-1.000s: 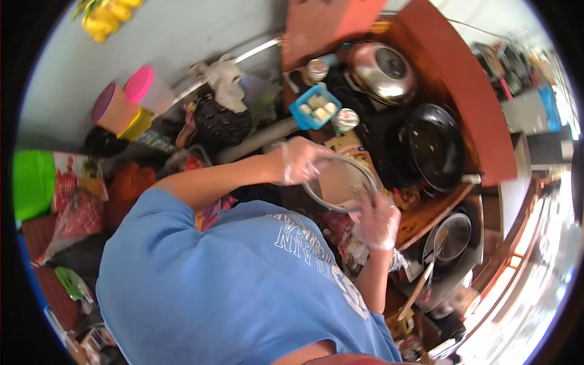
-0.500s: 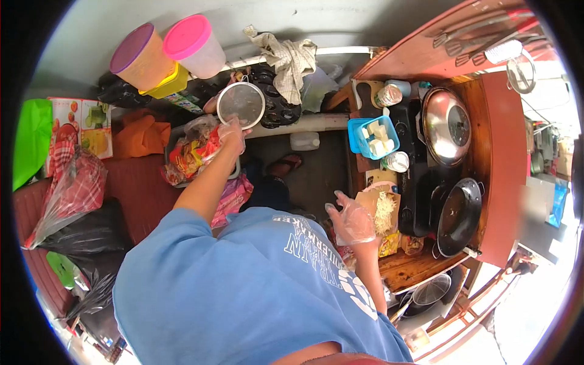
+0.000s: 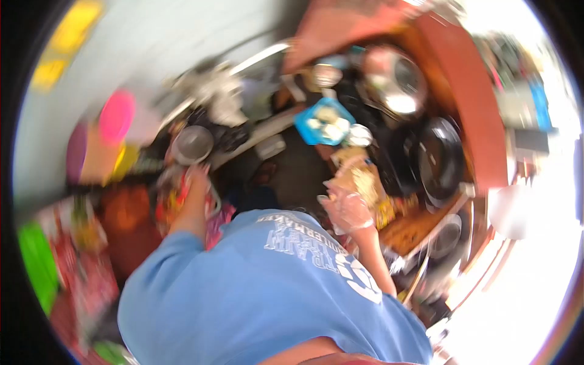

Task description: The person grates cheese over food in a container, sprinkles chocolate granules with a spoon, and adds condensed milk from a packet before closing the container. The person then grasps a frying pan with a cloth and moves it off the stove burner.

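Observation:
Motion blurs the head view. My left hand (image 3: 196, 177), in a clear plastic glove, is at the near rim of a round see-through tub (image 3: 192, 145) with a pale edge. The fingers seem closed on that rim, though they are smeared. Below the hand lies a container of red and yellow packets (image 3: 168, 198). My right hand (image 3: 348, 210), also gloved in clear plastic, is held open in front of my body with the fingers loosely bent. Just beyond it, pale shredded food (image 3: 365, 184) lies on brown paper. A blue box (image 3: 309, 123) holds white blocks.
At the right, a black wok (image 3: 439, 159) and a shiny metal lid (image 3: 406, 82) stand by the wooden counter (image 3: 406, 231). Tubs with a pink lid (image 3: 117, 117) and a purple lid (image 3: 76, 152) stand at the left. A pale cloth (image 3: 222, 97) hangs on the rail.
The whole view has turned and blurred as my head moved. My left hand stays at the tub's rim. My right hand remains near the shredded food, its fingers slightly more bent.

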A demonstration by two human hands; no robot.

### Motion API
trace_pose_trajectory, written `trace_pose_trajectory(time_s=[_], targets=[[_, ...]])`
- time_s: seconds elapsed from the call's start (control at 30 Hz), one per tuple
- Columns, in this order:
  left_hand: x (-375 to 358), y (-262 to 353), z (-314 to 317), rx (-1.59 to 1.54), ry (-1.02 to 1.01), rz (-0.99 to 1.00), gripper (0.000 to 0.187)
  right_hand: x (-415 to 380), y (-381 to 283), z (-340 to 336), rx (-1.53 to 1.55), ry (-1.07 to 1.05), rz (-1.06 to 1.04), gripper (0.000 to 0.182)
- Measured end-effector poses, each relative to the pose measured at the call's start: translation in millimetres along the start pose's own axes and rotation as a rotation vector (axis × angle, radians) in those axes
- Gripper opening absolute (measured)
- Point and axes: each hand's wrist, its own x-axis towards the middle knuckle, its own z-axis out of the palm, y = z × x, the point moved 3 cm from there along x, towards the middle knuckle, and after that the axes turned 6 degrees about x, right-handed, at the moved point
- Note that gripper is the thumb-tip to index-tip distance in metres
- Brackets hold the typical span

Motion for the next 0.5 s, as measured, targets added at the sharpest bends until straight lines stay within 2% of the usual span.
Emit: trace_pose_trajectory(time_s=[0.07,0.17,0.27,0.3,0.33,0.37,0.4,0.43,0.47,0.5], targets=[[-1,41,-17,0.015,-0.026,0.169,0.043,-21,7,-12,-0.003,0.117,-0.044,0.04],[-7,96,-24,-0.183,-0.223,0.287,0.042,-79,48,-26,0.1,0.405,0.026,0.033],[1,124,-24,-0.074,-0.417,0.475,0.041,-170,70,-82,0.345,0.729,0.277,0.031],[9,138,-27,-0.009,-0.441,0.558,0.041,-208,92,-86,0.15,0.845,0.312,0.033],[15,151,-31,0.058,-0.453,0.635,0.041,-251,106,-94,0.175,0.957,0.593,0.034],[23,166,-32,0.111,-0.445,0.718,0.04,-296,123,-99,-0.093,1.173,0.639,0.037],[31,184,-33,0.139,-0.422,0.808,0.04,-342,161,-84,-0.492,1.184,0.715,0.035],[36,202,-33,0.142,-0.398,0.904,0.04,-392,183,-81,-0.529,1.296,0.905,0.031],[40,220,-35,0.115,-0.378,0.98,0.039,-443,204,-76,-0.538,1.396,1.099,0.028],[41,239,-33,0.037,-0.354,1.04,0.039,-487,220,-69,0.028,1.706,1.176,0.034]])
